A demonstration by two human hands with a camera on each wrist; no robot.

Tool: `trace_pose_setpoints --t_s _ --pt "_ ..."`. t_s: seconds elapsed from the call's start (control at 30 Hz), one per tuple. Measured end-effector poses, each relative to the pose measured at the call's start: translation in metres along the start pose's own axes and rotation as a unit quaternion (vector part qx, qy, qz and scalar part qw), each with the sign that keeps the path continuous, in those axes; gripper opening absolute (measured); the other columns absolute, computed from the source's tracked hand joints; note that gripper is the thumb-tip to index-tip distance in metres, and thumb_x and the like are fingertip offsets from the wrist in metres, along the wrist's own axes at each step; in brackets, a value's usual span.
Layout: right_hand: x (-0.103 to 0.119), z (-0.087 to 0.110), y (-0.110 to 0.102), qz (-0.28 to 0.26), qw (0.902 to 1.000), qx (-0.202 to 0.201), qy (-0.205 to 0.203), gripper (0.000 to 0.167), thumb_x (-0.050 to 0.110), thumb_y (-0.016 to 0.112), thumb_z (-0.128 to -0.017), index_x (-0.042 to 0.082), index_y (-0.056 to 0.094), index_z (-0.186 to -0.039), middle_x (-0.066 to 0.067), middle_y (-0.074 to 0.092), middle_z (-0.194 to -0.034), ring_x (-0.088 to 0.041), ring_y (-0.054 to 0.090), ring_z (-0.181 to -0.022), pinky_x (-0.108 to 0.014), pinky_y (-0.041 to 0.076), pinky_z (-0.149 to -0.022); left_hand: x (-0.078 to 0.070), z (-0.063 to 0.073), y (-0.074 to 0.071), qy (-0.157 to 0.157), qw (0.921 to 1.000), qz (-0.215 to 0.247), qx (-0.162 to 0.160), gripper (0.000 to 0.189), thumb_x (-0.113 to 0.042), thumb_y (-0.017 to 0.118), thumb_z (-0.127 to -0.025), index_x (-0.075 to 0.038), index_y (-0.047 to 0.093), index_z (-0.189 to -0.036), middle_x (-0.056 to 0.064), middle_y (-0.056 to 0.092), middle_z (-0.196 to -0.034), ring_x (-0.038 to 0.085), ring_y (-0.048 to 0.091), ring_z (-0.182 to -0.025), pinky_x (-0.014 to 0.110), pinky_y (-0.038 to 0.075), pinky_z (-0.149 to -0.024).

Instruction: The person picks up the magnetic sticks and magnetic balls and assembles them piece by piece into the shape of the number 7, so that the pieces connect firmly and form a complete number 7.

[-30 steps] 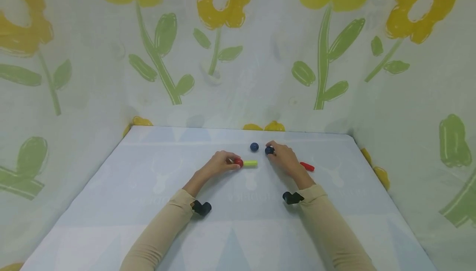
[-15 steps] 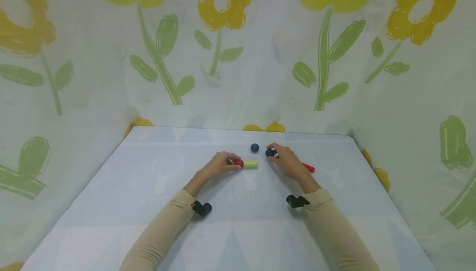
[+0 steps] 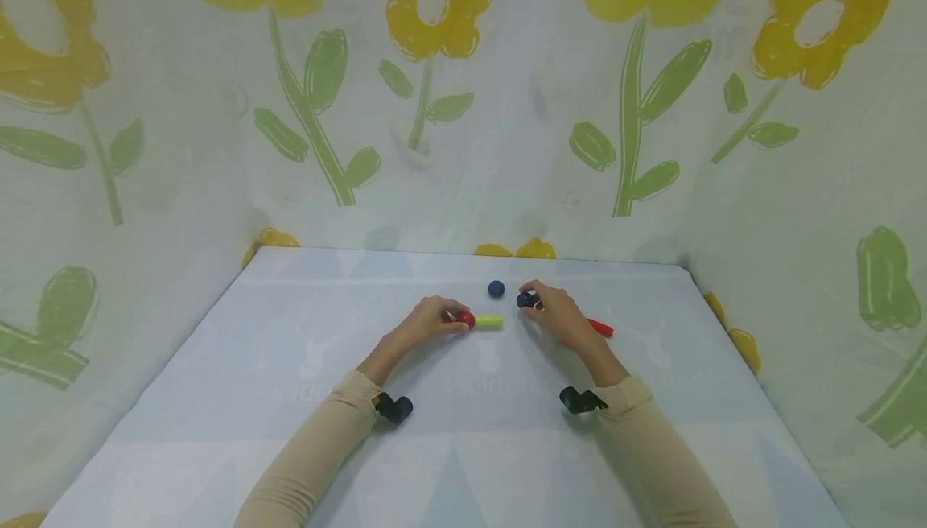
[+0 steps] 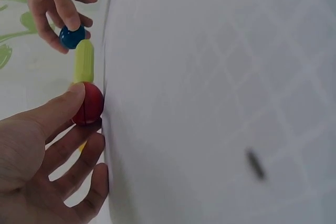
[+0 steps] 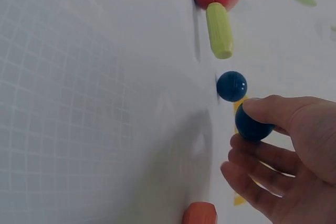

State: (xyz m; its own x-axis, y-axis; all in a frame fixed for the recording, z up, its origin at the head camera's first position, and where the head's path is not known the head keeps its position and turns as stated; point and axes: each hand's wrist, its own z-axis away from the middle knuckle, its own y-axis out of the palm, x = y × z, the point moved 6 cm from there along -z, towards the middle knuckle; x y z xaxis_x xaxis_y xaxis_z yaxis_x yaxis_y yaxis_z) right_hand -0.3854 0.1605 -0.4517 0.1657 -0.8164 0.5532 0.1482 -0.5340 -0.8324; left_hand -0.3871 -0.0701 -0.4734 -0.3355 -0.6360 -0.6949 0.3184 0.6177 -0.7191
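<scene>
A red ball with a yellow-green handle, like a small maraca, lies near the middle of the table. My left hand pinches its red end between thumb and fingers, and the handle points right. In the right wrist view, my right hand grips a dark blue ball with the thumb on top and fingers beneath. A second blue ball sits on the table just left of that hand. Under the right forearm a red stick-like piece is partly hidden.
The pale printed table stretches toward me on all sides of the pieces. Flower-print cloth walls rise behind and at both sides. A black wrist camera sticks out from each sleeve.
My right hand, with the blue ball in it, has drawn slightly back toward me, its wrist shifting a little right. The left hand and its maraca-like piece have stayed put.
</scene>
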Motion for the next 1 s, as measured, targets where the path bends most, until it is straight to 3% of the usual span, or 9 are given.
trace_pose_setpoints --t_s 0.17,0.77,1.0 --pt "0.003 0.005 0.0 0.008 0.9999 -0.005 -0.004 0.042 0.022 0.065 -0.095 0.019 0.052 -0.135 -0.009 0.065 -0.124 -0.025 0.06 -0.108 -0.04 0.054 -0.092 0.0 0.001 0.001 -0.008 1.0 0.0 -0.001 0.036 -0.022 0.073 -0.088 -0.011 0.069 -0.122 0.004 0.072 -0.115 0.014 0.063 -0.091 0.027 0.055 -0.083" --pt "0.009 0.013 0.005 0.045 0.9989 -0.002 -0.011 0.042 0.022 0.069 -0.092 0.017 0.056 -0.132 -0.011 0.068 -0.115 -0.022 0.06 -0.096 -0.037 0.056 -0.088 0.0 0.001 0.0 0.006 1.0 -0.001 -0.002 0.037 -0.021 0.074 -0.088 -0.009 0.068 -0.122 0.006 0.072 -0.116 0.013 0.065 -0.089 0.025 0.054 -0.079" --pt "0.008 0.015 0.009 0.05 0.9985 0.003 -0.02 0.042 0.022 0.071 -0.091 0.017 0.058 -0.13 -0.009 0.068 -0.108 -0.019 0.058 -0.088 -0.031 0.056 -0.079 -0.001 0.001 0.0 0.001 1.0 -0.003 -0.004 0.037 -0.022 0.074 -0.088 -0.01 0.069 -0.123 0.005 0.072 -0.115 0.013 0.065 -0.089 0.026 0.054 -0.08"
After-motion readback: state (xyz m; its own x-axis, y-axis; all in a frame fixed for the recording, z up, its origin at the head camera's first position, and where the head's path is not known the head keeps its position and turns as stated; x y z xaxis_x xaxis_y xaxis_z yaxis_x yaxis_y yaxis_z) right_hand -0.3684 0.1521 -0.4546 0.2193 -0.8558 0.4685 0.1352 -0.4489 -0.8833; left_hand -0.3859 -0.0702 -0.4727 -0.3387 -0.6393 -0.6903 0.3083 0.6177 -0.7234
